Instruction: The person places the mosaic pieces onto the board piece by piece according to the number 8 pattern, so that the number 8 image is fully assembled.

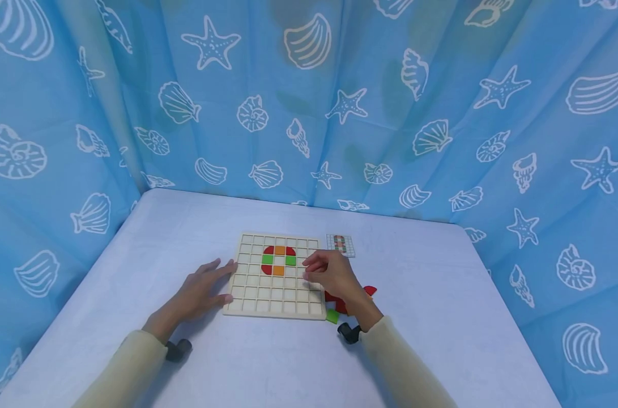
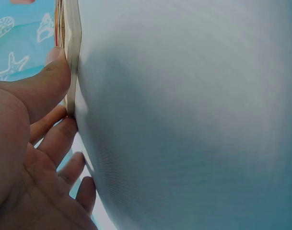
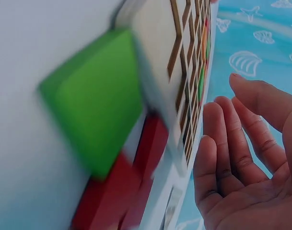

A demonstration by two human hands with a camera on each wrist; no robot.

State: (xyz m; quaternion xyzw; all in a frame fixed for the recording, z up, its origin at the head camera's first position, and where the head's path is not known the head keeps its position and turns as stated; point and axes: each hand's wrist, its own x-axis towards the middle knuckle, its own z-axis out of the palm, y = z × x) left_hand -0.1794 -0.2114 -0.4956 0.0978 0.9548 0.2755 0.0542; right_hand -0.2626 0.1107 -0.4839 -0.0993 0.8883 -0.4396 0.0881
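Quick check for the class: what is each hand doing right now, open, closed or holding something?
Left hand: open, touching the left edge of the board.
Right hand: open, holding nothing.

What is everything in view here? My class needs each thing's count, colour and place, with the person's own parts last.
table: 1, white, centre
seashell-print curtain: at least 1, blue and white, around the table
wooden grid board: 1, pale, on the table
red quarter-rounds: 3, red, on the board
orange squares: 2, orange, on the board
green squares: 2, green, on the board
pattern card: 1, pale with printed design, beside the board's far right corner
loose green square: 1 visible, green, near right corner
loose red and orange pieces: several, overlapping, board's right side
wrist cameras: 2, black, near the cuffs
sleeves: 2, cream, near side
left hand: 1, bare, touching the board's left edge
right hand: 1, bare, above the board's right edge
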